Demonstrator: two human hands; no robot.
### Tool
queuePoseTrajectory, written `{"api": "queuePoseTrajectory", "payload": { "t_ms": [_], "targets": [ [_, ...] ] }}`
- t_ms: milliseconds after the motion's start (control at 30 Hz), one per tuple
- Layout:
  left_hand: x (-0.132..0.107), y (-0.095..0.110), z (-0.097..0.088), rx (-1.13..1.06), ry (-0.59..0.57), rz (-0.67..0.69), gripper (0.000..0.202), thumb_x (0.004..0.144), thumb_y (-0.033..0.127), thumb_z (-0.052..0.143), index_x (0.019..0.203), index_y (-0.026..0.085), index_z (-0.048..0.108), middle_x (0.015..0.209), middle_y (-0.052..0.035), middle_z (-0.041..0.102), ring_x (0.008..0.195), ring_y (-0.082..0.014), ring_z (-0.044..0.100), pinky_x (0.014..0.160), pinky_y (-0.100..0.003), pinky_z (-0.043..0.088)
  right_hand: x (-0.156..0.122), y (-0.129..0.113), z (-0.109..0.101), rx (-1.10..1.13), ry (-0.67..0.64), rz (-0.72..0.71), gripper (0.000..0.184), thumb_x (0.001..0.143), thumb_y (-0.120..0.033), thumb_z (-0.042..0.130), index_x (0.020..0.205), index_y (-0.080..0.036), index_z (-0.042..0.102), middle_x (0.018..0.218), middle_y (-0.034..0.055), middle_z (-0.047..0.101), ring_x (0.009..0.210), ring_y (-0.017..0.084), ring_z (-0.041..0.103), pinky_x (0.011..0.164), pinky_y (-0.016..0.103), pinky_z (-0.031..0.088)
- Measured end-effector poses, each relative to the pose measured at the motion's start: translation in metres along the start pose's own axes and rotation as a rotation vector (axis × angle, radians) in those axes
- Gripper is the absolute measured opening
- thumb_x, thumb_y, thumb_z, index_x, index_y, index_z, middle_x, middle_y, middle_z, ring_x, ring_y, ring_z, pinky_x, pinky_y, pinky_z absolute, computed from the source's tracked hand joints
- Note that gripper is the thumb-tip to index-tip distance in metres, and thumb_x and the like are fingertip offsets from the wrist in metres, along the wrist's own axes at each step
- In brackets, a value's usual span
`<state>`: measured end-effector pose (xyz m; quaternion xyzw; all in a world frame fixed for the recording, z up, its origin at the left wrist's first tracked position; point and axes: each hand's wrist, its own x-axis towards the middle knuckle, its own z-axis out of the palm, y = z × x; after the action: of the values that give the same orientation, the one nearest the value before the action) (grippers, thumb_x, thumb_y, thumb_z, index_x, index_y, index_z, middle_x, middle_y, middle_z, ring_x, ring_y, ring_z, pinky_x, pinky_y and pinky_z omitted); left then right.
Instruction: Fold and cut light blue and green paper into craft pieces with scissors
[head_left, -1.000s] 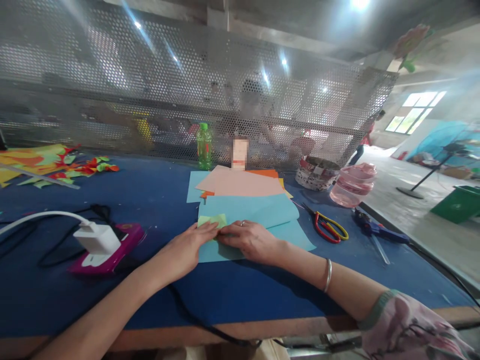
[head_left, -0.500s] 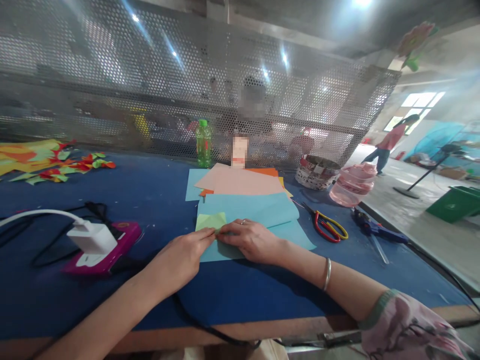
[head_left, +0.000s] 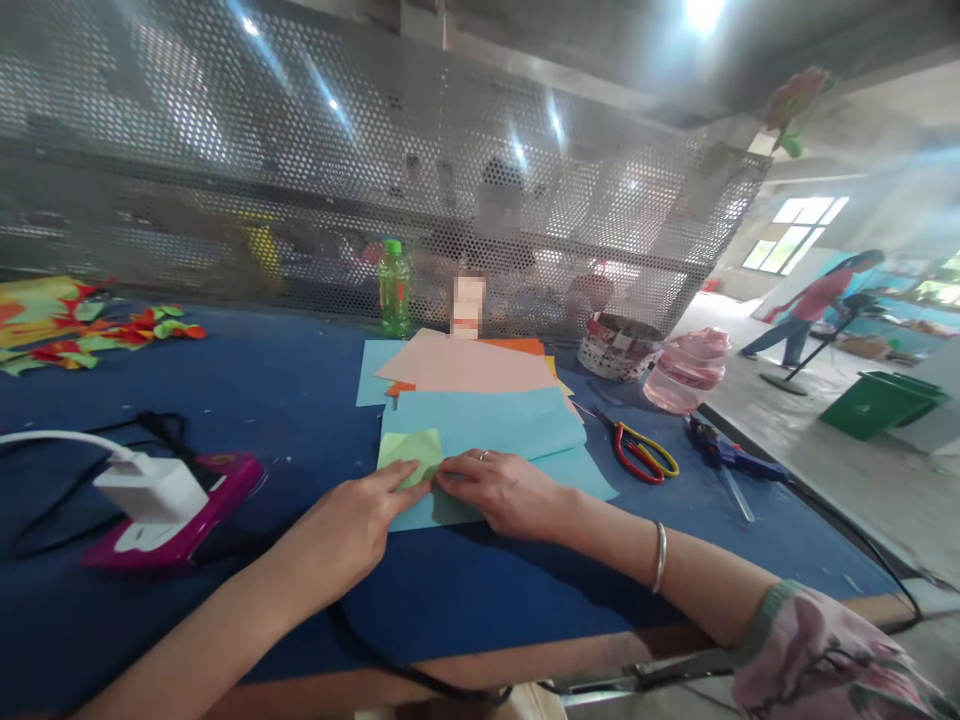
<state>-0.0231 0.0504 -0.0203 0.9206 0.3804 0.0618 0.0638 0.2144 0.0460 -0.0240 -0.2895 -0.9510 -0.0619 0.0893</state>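
A small light green sheet of paper (head_left: 405, 447) lies on light blue paper (head_left: 487, 415) at the middle of the table. My left hand (head_left: 367, 510) rests on the green sheet, its index and middle fingers stretched out and apart. At the sheet's lower right corner, my right hand (head_left: 499, 490) has its fingertips pinched together on the paper edge. A ring and a bracelet are on my right hand and wrist. Beyond the blue paper, a pink sheet (head_left: 480, 365) overlaps orange paper (head_left: 517, 346). The undersides of my fingers are hidden.
Right of the papers lie red-and-yellow-handled pliers (head_left: 645, 450), a blue glue gun (head_left: 739, 460), a pink jug (head_left: 686, 370) and a basket (head_left: 619, 345). A green bottle (head_left: 394, 288) stands behind. Left are a magenta power strip (head_left: 180, 520) and cut paper pieces (head_left: 97, 335). A person (head_left: 817, 300) walks beyond.
My left index and middle fingers have spread apart on the green sheet, exposing more of it. My right fingertips stay at its edge. The view has shifted slightly right.
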Motion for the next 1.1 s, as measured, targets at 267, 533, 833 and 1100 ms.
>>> {"api": "queuePoseTrajectory", "payload": {
  "t_ms": [267, 533, 833, 1100],
  "targets": [
    [-0.001, -0.002, 0.003, 0.021, 0.043, 0.02, 0.07, 0.074, -0.005, 0.03, 0.132, 0.024, 0.055, 0.142, -0.007, 0.049, 0.126, -0.0189, 0.05, 0.102, -0.036, 0.044, 0.0, -0.003, -0.001, -0.023, -0.02, 0.028, 0.038, 0.086, -0.005, 0.049, 0.124, -0.009, 0.05, 0.123, 0.0126, 0.056, 0.102, 0.02, 0.055, 0.089, 0.032, 0.047],
    [-0.001, -0.003, 0.004, 0.035, 0.069, 0.016, 0.068, 0.075, -0.005, 0.03, 0.13, 0.025, 0.057, 0.14, -0.0065, 0.051, 0.125, -0.0189, 0.051, 0.102, -0.035, 0.044, -0.002, -0.005, -0.004, -0.035, -0.032, 0.044, 0.038, 0.085, -0.004, 0.049, 0.123, -0.01, 0.051, 0.123, 0.0124, 0.055, 0.1, 0.019, 0.055, 0.087, 0.031, 0.047],
    [0.0, -0.006, 0.007, -0.026, 0.071, 0.026, 0.065, 0.075, -0.001, 0.032, 0.128, 0.023, 0.059, 0.139, -0.0048, 0.053, 0.125, -0.0242, 0.051, 0.102, -0.039, 0.045, -0.009, -0.004, -0.003, -0.032, -0.019, 0.053, 0.039, 0.085, -0.004, 0.046, 0.123, -0.01, 0.05, 0.123, 0.0116, 0.056, 0.097, 0.019, 0.056, 0.087, 0.03, 0.047],
    [0.0, -0.009, 0.011, -0.007, 0.06, 0.021, 0.064, 0.076, -0.001, 0.031, 0.128, 0.024, 0.06, 0.141, -0.0042, 0.051, 0.127, -0.0228, 0.048, 0.101, -0.039, 0.046, -0.016, 0.0, -0.003, 0.014, -0.004, 0.066, 0.041, 0.082, 0.0, 0.046, 0.121, -0.012, 0.051, 0.123, 0.0111, 0.055, 0.1, 0.018, 0.056, 0.091, 0.03, 0.046]
  ]
}}
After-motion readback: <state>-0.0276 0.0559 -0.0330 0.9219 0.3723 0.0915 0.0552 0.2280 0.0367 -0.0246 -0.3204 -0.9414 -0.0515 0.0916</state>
